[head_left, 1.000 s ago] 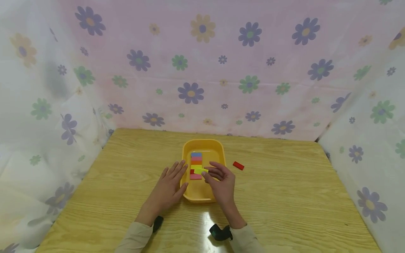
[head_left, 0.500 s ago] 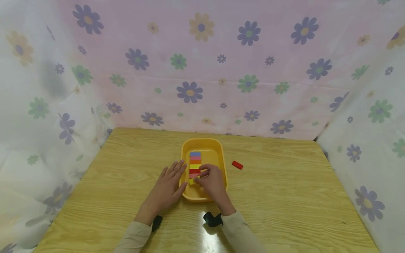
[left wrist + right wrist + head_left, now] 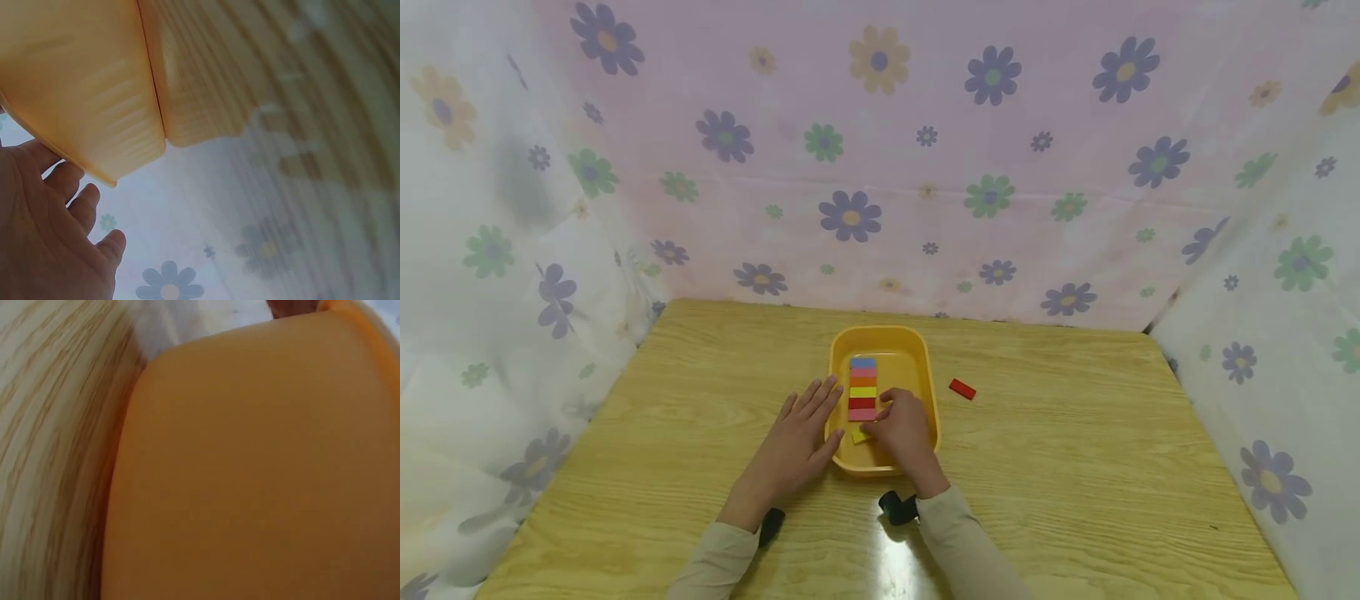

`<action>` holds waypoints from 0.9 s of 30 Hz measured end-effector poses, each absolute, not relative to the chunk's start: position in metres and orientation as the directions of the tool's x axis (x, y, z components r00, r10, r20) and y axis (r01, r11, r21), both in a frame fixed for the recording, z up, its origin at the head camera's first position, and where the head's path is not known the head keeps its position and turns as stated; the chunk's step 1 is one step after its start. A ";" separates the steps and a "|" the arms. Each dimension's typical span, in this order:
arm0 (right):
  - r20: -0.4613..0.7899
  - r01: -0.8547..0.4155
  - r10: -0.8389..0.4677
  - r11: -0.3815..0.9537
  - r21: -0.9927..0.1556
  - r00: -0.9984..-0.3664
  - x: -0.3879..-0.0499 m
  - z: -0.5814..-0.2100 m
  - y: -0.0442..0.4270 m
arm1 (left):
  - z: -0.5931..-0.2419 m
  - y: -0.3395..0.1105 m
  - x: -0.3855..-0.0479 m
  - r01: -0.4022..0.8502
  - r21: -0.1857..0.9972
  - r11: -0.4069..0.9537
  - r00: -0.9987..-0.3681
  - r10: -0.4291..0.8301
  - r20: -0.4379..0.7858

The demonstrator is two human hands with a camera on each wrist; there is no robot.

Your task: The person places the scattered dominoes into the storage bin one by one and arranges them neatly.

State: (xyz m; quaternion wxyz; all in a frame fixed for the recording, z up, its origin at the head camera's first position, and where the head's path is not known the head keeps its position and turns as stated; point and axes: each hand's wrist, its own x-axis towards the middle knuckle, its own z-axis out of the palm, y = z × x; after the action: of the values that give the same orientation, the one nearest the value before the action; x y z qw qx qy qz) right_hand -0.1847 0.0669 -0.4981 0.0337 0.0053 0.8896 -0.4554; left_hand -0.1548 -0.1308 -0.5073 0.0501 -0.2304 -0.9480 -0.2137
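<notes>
A yellow-orange plastic tray [image 3: 880,331] stands on the table in the head view. Inside it lies a row of flat coloured blocks [image 3: 862,390], blue at the far end and pink at the near end. My right hand [image 3: 906,429] reaches into the tray and pinches a yellow block [image 3: 859,437] just nearer than the pink one, slightly askew. With fingers extended, my left hand [image 3: 793,442] rests against the tray's left rim. The left wrist view has the left hand [image 3: 44,231] at the tray's edge. Only the tray's outer wall [image 3: 250,462] fills most of the right wrist view.
A red block [image 3: 962,389] lies on the wood-grain table [image 3: 1075,450] to the right of the tray. Black wrist devices [image 3: 897,507] sit under both wrists. Flowered cloth [image 3: 880,167] hangs behind the table and at both sides.
My right hand has lowered the yellow block from above the row to the tray floor at its near end, then shifted it slightly nearer. The left hand stays at the rim.
</notes>
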 end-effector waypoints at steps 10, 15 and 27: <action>-0.061 0.056 0.017 0.687 -0.724 -0.998 -0.187 -0.498 0.059 | -0.509 -0.132 -0.156 0.466 0.373 0.802 -0.885 0.416 0.211; -0.062 0.065 0.030 0.692 -0.719 -0.998 -0.188 -0.502 0.058 | -0.509 -0.131 -0.156 0.463 0.381 0.800 -0.887 0.414 0.207; -0.121 0.084 -0.004 0.695 -0.714 -0.993 -0.188 -0.506 0.060 | -0.509 -0.130 -0.155 0.468 0.401 0.787 -0.884 0.421 0.206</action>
State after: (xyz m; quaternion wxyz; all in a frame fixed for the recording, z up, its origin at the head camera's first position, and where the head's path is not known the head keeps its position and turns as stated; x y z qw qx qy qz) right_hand -0.1880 0.0603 -0.5058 0.0568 0.0217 0.9190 -0.3896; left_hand -0.1546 -0.1304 -0.5087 0.0529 -0.2355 -0.9438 -0.2257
